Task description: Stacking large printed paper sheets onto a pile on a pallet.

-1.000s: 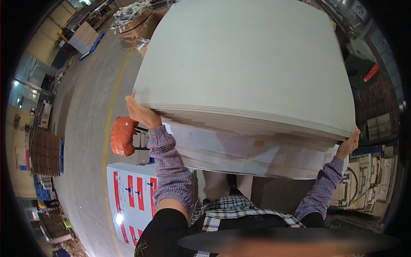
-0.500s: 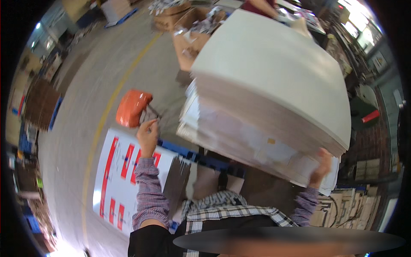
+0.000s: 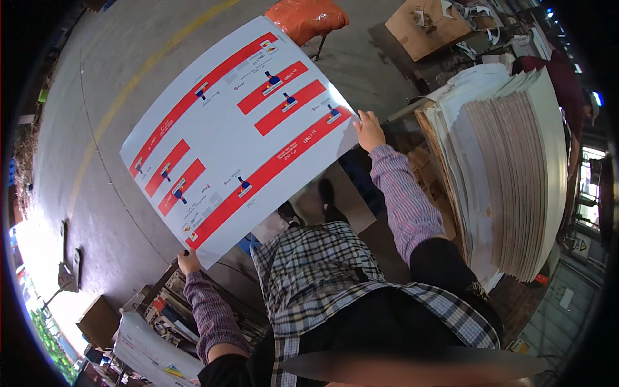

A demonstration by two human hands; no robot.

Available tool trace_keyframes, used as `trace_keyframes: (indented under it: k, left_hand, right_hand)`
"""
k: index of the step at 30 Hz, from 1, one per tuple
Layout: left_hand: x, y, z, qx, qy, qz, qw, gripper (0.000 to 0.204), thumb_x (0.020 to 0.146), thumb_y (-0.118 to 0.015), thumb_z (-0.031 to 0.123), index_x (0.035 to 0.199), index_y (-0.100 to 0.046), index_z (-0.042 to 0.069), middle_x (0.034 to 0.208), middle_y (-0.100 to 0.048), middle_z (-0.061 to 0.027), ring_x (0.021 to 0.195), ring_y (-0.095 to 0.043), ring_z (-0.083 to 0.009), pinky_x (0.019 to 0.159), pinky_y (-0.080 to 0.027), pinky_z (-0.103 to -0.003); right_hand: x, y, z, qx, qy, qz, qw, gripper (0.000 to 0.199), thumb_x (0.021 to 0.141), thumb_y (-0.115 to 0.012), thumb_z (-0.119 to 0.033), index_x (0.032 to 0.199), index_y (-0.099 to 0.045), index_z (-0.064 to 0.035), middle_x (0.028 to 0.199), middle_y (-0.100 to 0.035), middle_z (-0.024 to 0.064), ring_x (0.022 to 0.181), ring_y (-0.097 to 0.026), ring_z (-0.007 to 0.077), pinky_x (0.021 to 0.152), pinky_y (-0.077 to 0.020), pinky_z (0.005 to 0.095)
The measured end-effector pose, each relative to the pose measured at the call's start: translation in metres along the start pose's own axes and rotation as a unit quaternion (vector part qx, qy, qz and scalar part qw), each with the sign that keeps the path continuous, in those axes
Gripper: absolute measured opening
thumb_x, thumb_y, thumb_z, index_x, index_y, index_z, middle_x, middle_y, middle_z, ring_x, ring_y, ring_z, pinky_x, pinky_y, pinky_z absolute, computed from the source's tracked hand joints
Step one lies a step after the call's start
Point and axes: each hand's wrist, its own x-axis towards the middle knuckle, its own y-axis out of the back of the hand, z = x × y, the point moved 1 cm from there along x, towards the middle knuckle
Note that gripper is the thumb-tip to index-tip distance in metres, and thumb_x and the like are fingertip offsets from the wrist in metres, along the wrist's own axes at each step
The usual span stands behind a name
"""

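I observe the printed sheet (image 3: 238, 145), white with red bands, at centre, ahead of the apron (image 3: 316, 271). The left hand (image 3: 189, 260) grips its near left corner; the right hand (image 3: 370, 131) grips its right corner. The number of layers cannot be told. The orange bundle (image 3: 309, 19) sits at the far edge, obstructing that side. A tall stack of pale boards (image 3: 516, 180) stands right of the right forearm; 1 open carton (image 3: 427, 29) lies far right. Compared with 0.5 s ago, the right hand has left the stack, and both hands now hold the sheet.
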Motion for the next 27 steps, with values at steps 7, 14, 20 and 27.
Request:
trace_keyframes:
  k: [7, 14, 20, 27]
  left_hand:
    - [-0.014, -0.011, 0.032, -0.141, 0.049, -0.077, 0.986, 0.042, 0.089, -0.065, 0.035, 0.097, -0.066, -0.007, 0.09, -0.068, -0.0236, 0.082, -0.065, -0.0394, 0.072, -0.049, -0.047]
    - [-0.005, 0.004, 0.072, -0.094, 0.181, -0.089, 0.975, 0.057, 0.085, -0.067, 0.048, 0.09, -0.068, -0.008, 0.088, -0.068, -0.0249, 0.085, -0.067, -0.0391, 0.076, -0.051, -0.048]
    - [-0.006, 0.019, 0.057, -0.024, 0.199, -0.043, 0.979, 0.057, 0.088, -0.063, 0.05, 0.101, -0.066, -0.006, 0.096, -0.068, -0.0226, 0.089, -0.065, -0.0382, 0.077, -0.05, -0.047]
    - [-0.03, 0.064, 0.079, 0.056, 0.11, 0.06, 0.991, 0.048, 0.092, -0.058, 0.046, 0.115, -0.063, 0.004, 0.103, -0.059, -0.0194, 0.101, -0.052, -0.0351, 0.088, -0.043, -0.045]
  right_hand:
    - [0.023, -0.03, -0.019, -0.163, -0.151, -0.107, 0.969, 0.039, 0.091, -0.062, -0.035, 0.114, -0.06, -0.0041, 0.121, -0.056, 0.0174, 0.116, -0.054, 0.0365, 0.095, -0.0453, 0.0455]
    - [0.05, -0.017, -0.013, -0.226, -0.168, -0.094, 0.955, 0.05, 0.09, -0.058, -0.05, 0.104, -0.066, -0.0031, 0.114, -0.062, 0.0191, 0.107, -0.06, 0.0381, 0.091, -0.0475, 0.0484]
    - [0.08, 0.003, -0.009, -0.114, -0.168, -0.236, 0.95, 0.064, 0.095, -0.041, -0.056, 0.114, -0.063, 0.0015, 0.122, -0.06, 0.0245, 0.114, -0.056, 0.0392, 0.095, -0.0456, 0.0461]
    - [0.07, -0.015, 0.032, 0.291, -0.216, -0.263, 0.894, 0.05, 0.1, -0.047, -0.043, 0.116, -0.06, 0.0028, 0.113, -0.065, 0.0192, 0.107, -0.06, 0.0287, 0.091, -0.0468, 0.0389]
